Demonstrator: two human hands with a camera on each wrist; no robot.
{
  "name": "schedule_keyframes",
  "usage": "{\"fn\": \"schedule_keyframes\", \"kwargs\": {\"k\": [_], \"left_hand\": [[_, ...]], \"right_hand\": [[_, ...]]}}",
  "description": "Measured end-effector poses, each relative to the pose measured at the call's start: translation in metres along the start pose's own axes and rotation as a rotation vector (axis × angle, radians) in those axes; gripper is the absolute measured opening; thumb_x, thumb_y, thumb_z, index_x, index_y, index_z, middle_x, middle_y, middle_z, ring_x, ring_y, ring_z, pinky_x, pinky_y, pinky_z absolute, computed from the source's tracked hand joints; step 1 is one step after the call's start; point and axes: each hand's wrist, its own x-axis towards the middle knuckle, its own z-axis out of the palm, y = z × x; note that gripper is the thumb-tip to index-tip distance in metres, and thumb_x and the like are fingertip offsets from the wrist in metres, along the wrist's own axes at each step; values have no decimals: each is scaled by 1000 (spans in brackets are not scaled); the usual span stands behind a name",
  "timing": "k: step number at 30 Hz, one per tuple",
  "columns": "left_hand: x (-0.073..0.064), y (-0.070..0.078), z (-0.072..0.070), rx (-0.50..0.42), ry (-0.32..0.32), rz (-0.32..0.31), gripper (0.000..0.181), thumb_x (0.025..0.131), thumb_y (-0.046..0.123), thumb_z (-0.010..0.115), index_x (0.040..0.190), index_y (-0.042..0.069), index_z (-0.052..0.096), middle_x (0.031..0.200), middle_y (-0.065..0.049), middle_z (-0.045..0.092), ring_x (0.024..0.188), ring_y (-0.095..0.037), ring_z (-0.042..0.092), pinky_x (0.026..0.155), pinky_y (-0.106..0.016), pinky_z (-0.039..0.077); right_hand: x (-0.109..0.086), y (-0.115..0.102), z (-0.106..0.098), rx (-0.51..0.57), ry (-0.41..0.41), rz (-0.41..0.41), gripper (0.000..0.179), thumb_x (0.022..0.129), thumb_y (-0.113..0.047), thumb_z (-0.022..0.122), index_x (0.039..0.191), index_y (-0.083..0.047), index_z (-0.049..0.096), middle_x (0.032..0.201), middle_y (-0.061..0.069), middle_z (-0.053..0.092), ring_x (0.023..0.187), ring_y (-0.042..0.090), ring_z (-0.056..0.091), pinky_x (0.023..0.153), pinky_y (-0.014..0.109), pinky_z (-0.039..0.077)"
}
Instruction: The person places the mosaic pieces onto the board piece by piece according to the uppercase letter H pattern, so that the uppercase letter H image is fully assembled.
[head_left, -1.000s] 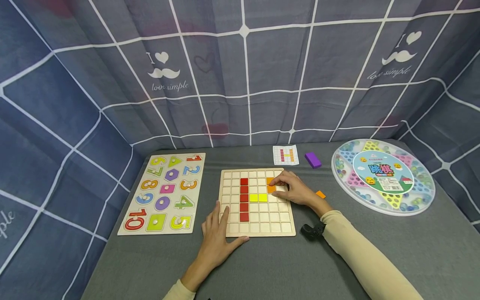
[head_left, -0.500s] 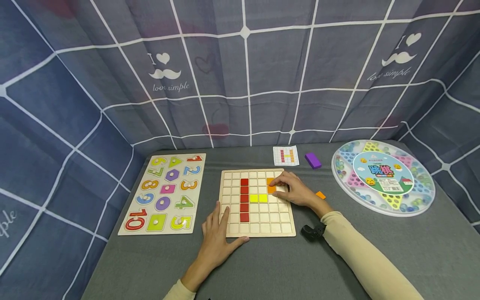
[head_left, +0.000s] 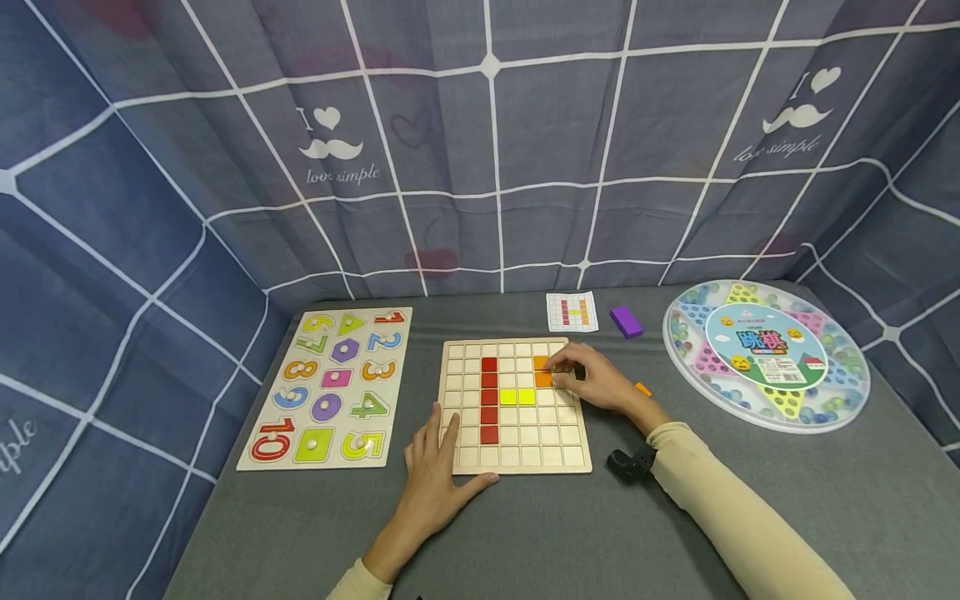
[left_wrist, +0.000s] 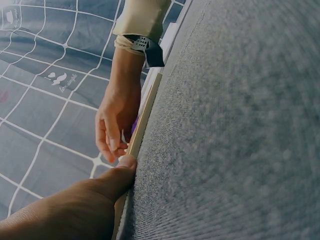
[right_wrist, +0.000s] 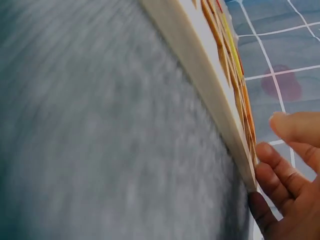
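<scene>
A wooden grid board lies on the cloth-covered table, with a column of several red tiles, two yellow tiles and two orange tiles in its squares. My left hand rests at the board's front left corner, fingers straight along the left side; in the left wrist view its thumb touches the board's edge. Over the right part of the board is my right hand, fingertips right beside the orange tiles. The right wrist view shows its thumb apart from the loosely bent fingers, nothing between them.
A loose orange piece lies just behind the right wrist. Behind the board are a pattern card and a purple block. A number puzzle board lies left; a round game box lies right.
My right hand has drawn back slightly to the right from the orange tiles, and its wrist now covers more of the loose orange piece. The left hand keeps its place.
</scene>
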Motion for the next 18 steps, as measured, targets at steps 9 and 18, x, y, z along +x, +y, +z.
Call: {"fn": "schedule_keyframes", "kwargs": {"k": [9,18], "left_hand": [[2,1,-1,-4,7,3,104,72,57,79,149,0,38,160,-25,16,135,-42,29,93,-50,22],[1,2,-2,-4,7,0,104,71,57,80,148,0,39,160,-26,17,134,-43,30,93,-51,22]], "right_hand": [[-20,2,-20,-143,75,-72,19,83,-11,76,101,-16,71,103,-3,65,102,18,50,93,42,34],[-57,8,-35,-216,90,-45,27,80,-14,81,105,-16,72,111,-1,62,105,19,45,91,40,31]]}}
